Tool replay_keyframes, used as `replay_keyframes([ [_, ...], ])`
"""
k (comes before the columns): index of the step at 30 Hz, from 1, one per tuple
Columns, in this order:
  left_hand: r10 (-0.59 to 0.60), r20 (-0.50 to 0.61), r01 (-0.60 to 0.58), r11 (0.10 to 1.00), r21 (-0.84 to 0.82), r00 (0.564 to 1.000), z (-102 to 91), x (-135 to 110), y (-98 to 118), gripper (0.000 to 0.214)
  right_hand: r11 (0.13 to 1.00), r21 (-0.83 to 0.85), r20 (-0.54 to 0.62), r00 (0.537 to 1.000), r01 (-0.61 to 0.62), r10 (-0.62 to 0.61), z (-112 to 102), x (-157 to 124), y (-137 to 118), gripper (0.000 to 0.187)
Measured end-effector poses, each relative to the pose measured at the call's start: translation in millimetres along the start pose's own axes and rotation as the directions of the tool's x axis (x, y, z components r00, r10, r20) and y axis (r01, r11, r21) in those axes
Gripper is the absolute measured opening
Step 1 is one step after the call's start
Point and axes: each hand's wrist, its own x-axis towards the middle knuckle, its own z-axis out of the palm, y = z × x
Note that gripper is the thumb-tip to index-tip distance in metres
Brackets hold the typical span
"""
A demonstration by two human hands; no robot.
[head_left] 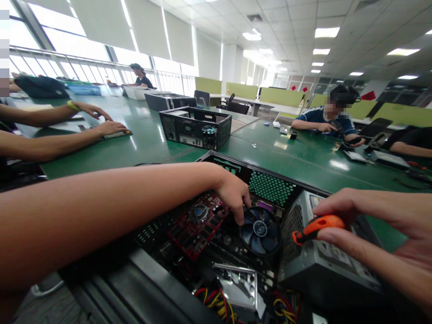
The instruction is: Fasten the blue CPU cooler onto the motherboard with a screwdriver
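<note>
An open black computer case lies in front of me. My left hand reaches into it from the left, fingers curled down beside the rim of the round CPU fan. What those fingertips pinch, if anything, is hidden. Left of the fan is a red graphics card with its own small cooler. At the right, my right hand grips an orange-and-black screwdriver by its handle, above the grey power supply; the shaft does not show.
Red, yellow and black cables and a metal bracket lie in the case's near part. A second case stands further back on the green table. A person's hands rest at left; another person works at right.
</note>
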Motion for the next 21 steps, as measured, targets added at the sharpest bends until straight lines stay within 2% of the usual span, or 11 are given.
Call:
replay_keyframes([
  [4,-0.007,-0.005,0.007,1.000,-0.025,1.000,-0.5,1,0,0.050,0.996,-0.088,0.029,0.999,0.014,-0.012,-3,19,-15,0.031],
  [8,0.001,0.001,-0.001,0.999,-0.035,1.000,-0.6,1,-1,0.049,0.970,-0.241,0.123,0.992,0.036,-0.007,-4,35,-30,0.022],
  [13,0.007,0.001,-0.006,0.999,-0.039,1.000,0.0,2,-1,0.051,0.964,-0.267,0.117,0.993,0.025,0.007,-5,31,-28,0.029],
  [16,-0.003,0.018,0.003,0.999,-0.032,1.000,-0.4,2,-1,0.051,0.979,-0.205,0.063,0.998,-0.002,0.015,-3,17,-19,0.027],
  [21,0.006,0.014,-0.005,1.000,-0.028,1.000,-1.3,2,0,0.047,1.000,-0.005,-0.022,1.000,-0.014,0.014,6,-9,-3,0.039],
])
